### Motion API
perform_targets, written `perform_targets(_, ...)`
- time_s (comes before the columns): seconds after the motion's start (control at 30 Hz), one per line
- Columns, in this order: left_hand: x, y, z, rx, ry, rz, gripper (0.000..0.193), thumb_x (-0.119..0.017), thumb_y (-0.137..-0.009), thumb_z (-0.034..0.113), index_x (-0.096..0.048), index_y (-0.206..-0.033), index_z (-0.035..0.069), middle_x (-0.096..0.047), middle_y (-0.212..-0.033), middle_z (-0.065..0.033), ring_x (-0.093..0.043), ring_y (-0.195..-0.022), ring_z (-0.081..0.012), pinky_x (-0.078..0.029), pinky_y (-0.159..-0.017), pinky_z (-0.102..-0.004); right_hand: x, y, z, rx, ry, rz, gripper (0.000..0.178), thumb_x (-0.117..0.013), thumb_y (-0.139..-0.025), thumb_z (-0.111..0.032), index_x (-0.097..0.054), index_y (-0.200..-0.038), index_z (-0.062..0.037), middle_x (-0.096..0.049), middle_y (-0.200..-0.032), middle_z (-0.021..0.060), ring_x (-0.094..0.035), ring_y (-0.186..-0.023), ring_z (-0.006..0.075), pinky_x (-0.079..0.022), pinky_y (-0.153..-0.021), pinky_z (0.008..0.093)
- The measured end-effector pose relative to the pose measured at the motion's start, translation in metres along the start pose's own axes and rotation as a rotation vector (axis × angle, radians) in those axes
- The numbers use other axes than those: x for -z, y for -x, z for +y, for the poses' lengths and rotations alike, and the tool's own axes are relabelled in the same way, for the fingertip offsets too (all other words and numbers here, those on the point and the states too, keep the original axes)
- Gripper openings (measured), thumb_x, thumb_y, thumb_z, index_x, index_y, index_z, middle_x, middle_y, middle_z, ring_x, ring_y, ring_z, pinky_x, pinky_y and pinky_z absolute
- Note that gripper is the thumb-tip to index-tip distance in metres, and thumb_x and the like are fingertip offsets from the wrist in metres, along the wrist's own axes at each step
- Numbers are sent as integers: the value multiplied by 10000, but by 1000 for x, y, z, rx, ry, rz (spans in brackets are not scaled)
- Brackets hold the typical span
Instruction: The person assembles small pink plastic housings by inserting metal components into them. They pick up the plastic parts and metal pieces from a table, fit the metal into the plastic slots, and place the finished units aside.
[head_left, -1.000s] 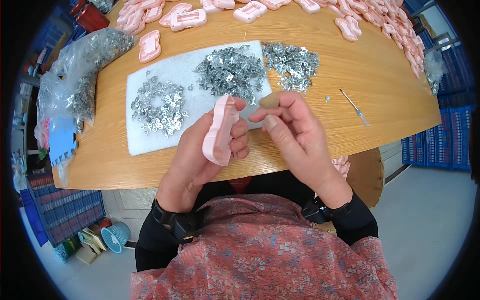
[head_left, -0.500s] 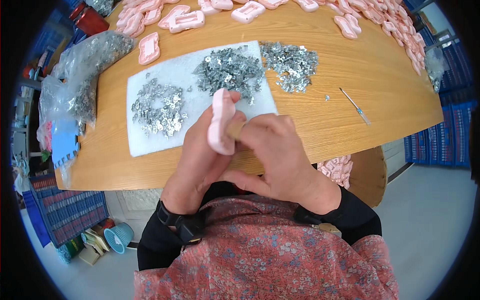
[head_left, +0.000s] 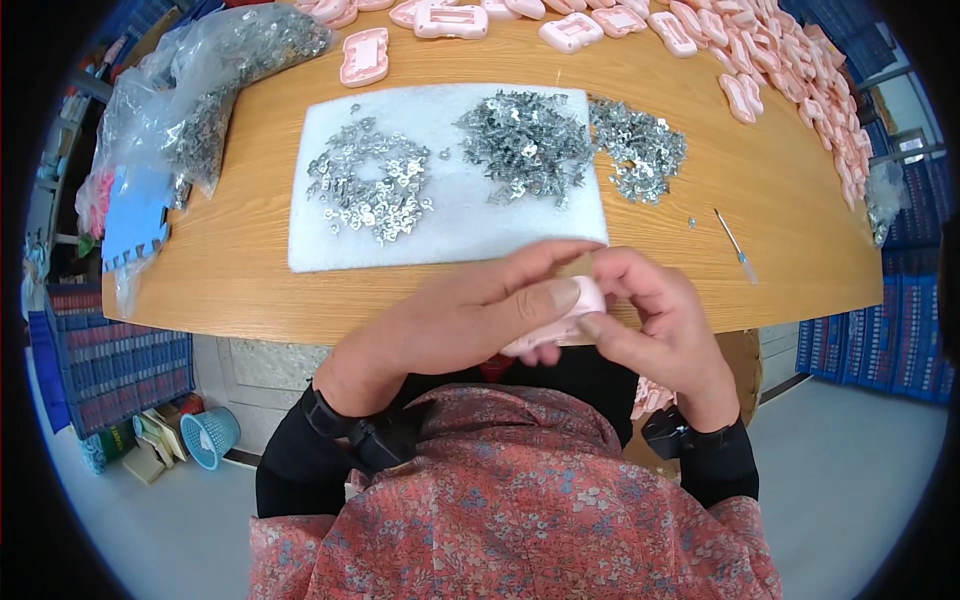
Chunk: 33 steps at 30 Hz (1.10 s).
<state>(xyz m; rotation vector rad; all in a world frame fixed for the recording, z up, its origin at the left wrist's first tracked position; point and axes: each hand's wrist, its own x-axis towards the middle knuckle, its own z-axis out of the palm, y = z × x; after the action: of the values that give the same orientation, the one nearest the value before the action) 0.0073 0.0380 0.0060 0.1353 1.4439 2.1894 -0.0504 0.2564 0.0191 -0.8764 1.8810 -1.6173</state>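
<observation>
Above the table's near edge, my left hand (head_left: 470, 312) is closed around a pink plastic casing (head_left: 540, 338), its thumb lying along the top. My right hand (head_left: 665, 325) meets the casing's right end, thumb pressed to it and fingers curled round. A small tan patch (head_left: 578, 266) shows at the right index fingertip; whether it is tape or a loose piece I cannot tell. Beyond my hands lies a white foam sheet (head_left: 450, 235) bearing a left pile of small metal clips (head_left: 380, 185) and a denser pile of metal parts (head_left: 525, 145).
Another metal pile (head_left: 638, 150) sits right of the foam, near a thin screwdriver-like tool (head_left: 735, 245). Pink casings (head_left: 450, 20) line the far side and heap up at the right (head_left: 800, 70). Plastic bags of metal parts (head_left: 205, 90) and a blue foam piece (head_left: 138, 215) occupy the left.
Both hands have moved right and nearer to me with the casing, which has turned from upright to slanted. My left thumb now covers its top. The view has shifted too.
</observation>
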Motion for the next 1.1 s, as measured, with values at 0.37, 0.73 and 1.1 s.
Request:
perform_targets(0.37, 33, 48, -23, 103, 319, 129, 659, -568, -1006, 423, -386, -1516, 47, -661, -1014, -104, -658, -865, -182, -550, -780, -316, -19, -88, 17, 477, 910, 173, 235, -691, -777, -13, -686, -1005, -72, -696, -882, 40, -620, -872, 261, -496, -775, 377)
perform_targets(0.73, 38, 45, -20, -175, 480, 411, 546, -583, -988, 99, -394, -1499, 78, -642, -1022, -81, -648, -876, -157, -569, -789, -320, -30, -111, 3, 289, 745, 17, 184, -696, -816, -28, -660, -985, -89, -671, -888, 23, -608, -856, 179, -481, -773, 317)
perform_targets(1.1, 27, 16, -17, -328, 417, 555, 629, -626, -911, -5, -390, -1491, 49, -593, -1058, -47, -599, -889, -133, -519, -814, -295, -57, -81, 13, -64, -399, 157, 203, -688, -920, -24, -581, -1089, -59, -620, -938, -27, -558, -842, 33, -444, -748, 196)
